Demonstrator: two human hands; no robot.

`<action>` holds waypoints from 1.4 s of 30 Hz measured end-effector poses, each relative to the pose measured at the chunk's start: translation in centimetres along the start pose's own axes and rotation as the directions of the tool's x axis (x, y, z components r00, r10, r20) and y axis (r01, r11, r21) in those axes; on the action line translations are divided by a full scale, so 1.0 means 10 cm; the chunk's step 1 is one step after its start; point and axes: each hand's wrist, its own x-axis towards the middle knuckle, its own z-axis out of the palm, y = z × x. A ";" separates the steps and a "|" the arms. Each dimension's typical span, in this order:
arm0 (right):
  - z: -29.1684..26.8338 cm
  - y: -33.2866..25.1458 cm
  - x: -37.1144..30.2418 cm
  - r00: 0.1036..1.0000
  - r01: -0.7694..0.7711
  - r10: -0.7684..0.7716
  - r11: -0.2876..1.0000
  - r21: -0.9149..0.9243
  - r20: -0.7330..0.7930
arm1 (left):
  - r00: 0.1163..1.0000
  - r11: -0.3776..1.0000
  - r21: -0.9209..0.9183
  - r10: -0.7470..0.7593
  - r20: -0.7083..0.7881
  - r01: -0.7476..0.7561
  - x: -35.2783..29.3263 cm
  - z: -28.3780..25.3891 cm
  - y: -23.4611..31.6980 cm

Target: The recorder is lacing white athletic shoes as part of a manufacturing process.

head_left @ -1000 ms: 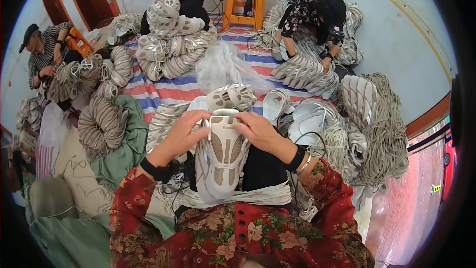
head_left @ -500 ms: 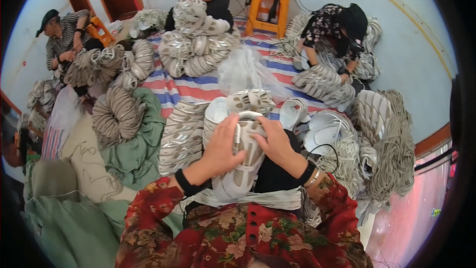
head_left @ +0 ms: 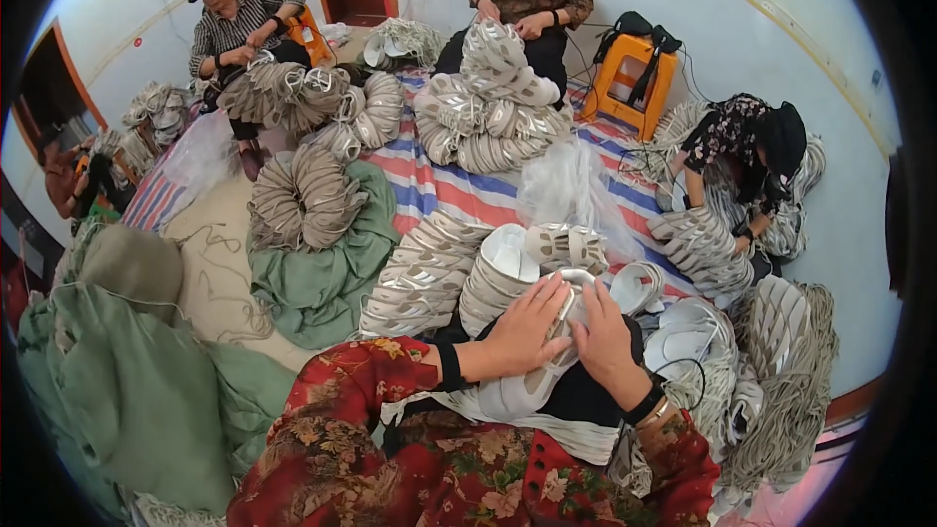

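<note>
A white and beige shoe upper (head_left: 515, 396) rests on my lap, its toe towards me and its collar pointing away. My left hand (head_left: 532, 328) lies along its left side, fingers extended together towards the collar and thumb across the top. On the other side, my right hand (head_left: 607, 344) presses against the upper, fingertips by the white collar edge. Both hands are closed around the upper and cover much of its middle. Just beyond stand nested stacks of similar uppers (head_left: 425, 273). A bundle of white strips (head_left: 576, 437) lies across my lap.
Piled uppers and long laces (head_left: 786, 381) stand at my right. Clear plastic bags (head_left: 576, 190) lie on the striped sheet (head_left: 454, 190). Green cloth (head_left: 146, 371) heaps up at left, near a coiled ring of uppers (head_left: 307, 197). Several people work around an orange stool (head_left: 634, 83).
The view has turned left, so the room shifts rightward in the picture. My hands have come closer together over the shoe upper, covering more of it.
</note>
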 end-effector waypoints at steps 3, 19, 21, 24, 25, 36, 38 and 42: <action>-0.09 0.14 0.01 0.959 -0.250 0.283 0.837 0.487 0.005 | 0.984 0.942 -0.282 -0.169 0.061 0.179 0.19 -0.14 -0.20; -0.11 0.36 -0.13 0.980 -0.167 0.200 0.861 0.481 -0.018 | 0.970 0.971 -0.139 -0.167 0.178 0.192 0.52 -0.03 -0.11; -0.07 0.40 -0.18 0.991 -0.034 0.081 0.922 0.385 -0.105 | 0.960 0.968 -0.114 -0.197 0.198 0.222 0.54 0.00 -0.04; -0.14 0.33 -0.18 0.992 0.042 -0.003 0.952 0.303 -0.128 | 0.963 0.965 -0.120 -0.212 0.168 0.234 0.53 0.07 -0.09; -0.14 0.34 -0.21 0.994 0.062 -0.036 0.963 0.263 -0.103 | 0.962 0.962 -0.136 -0.213 0.168 0.237 0.52 0.10 -0.10; -0.34 0.33 -0.25 0.976 0.201 -0.216 0.924 0.325 0.009 | 0.969 0.951 -0.230 -0.169 0.182 0.209 0.51 -0.03 -0.16; -0.40 0.38 -0.21 0.947 0.286 -0.306 0.942 0.179 0.099 | 0.999 0.990 -0.131 -0.046 0.000 0.046 0.49 0.05 -0.10; -0.26 0.38 -0.18 0.922 0.304 -0.323 0.945 0.116 0.214 | 0.881 0.893 -0.054 0.449 0.152 -0.446 0.40 -0.06 -0.09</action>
